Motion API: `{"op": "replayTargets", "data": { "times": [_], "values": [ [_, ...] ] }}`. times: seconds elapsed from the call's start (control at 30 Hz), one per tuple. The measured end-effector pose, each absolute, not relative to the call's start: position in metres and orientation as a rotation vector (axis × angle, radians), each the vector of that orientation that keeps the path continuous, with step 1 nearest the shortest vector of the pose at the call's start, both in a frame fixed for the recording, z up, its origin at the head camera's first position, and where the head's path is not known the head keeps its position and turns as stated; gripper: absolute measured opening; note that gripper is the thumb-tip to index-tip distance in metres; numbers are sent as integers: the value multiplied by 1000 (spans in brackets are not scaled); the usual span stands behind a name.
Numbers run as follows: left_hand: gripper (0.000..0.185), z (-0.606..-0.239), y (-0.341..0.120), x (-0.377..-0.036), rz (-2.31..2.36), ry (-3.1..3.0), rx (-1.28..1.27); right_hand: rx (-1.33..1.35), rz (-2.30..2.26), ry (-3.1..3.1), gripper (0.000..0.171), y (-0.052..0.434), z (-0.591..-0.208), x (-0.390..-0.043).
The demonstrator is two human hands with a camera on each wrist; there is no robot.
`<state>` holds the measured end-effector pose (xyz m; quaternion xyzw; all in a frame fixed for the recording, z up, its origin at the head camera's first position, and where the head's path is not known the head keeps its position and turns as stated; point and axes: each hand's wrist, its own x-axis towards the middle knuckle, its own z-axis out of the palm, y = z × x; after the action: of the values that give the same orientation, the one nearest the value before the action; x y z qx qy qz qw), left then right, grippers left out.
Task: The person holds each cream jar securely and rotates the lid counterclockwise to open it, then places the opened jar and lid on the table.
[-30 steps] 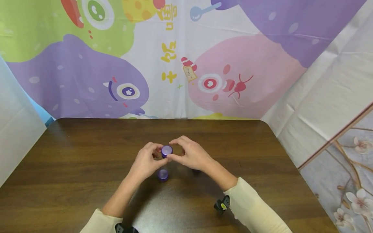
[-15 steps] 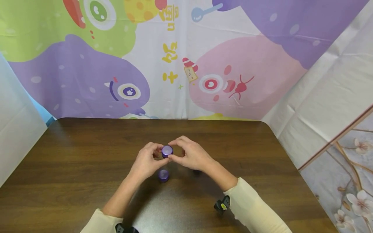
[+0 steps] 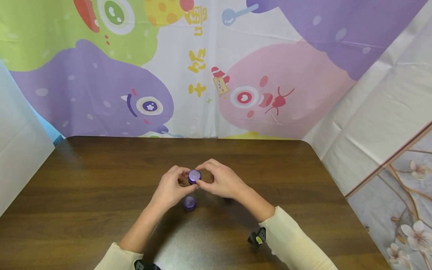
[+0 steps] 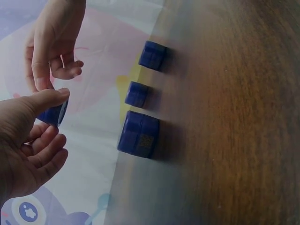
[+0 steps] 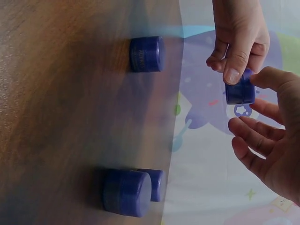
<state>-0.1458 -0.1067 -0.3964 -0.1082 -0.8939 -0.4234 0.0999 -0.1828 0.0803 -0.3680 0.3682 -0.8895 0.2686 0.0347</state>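
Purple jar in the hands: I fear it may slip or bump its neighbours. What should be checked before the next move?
1. The left hand pinches the held jar: ok.
2. The right hand pinches it too: ok.
3. The held jar is off the table: ok.
4. The big jar and two small jars stand apart from both hands: ok.
5. The lid is tight: cannot tell.
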Motion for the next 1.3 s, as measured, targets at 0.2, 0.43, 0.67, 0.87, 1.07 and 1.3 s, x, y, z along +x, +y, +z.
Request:
{"op": "replayTargets", "data": {
  "times": [0.2, 0.43, 0.67, 0.87, 1.07, 1.3],
  "values": [
    [36, -396, -107, -146, -1245, -2637, -324, 1088, 844, -2742, 45, 82, -368, -183],
    [35, -395, -106, -145, -1246, -2636, -323, 1092, 873, -2750, 33, 81, -367, -184],
    [37, -396, -106, -145, -1244, -2646, -320, 1148, 898, -2743, 40, 83, -366, -184],
    [36, -395, -107, -145, -1243, -2643, -321, 1114, 904, -2743, 38, 82, -364, -185],
    [36, -395, -107, -145, -1247, -2654, -318, 1136, 891, -2764, 32, 82, -364, -185],
    [37, -394, -107, -144, -1226, -2646, -327, 1132, 876, -2753, 39, 82, -364, -183]
  ]
}}
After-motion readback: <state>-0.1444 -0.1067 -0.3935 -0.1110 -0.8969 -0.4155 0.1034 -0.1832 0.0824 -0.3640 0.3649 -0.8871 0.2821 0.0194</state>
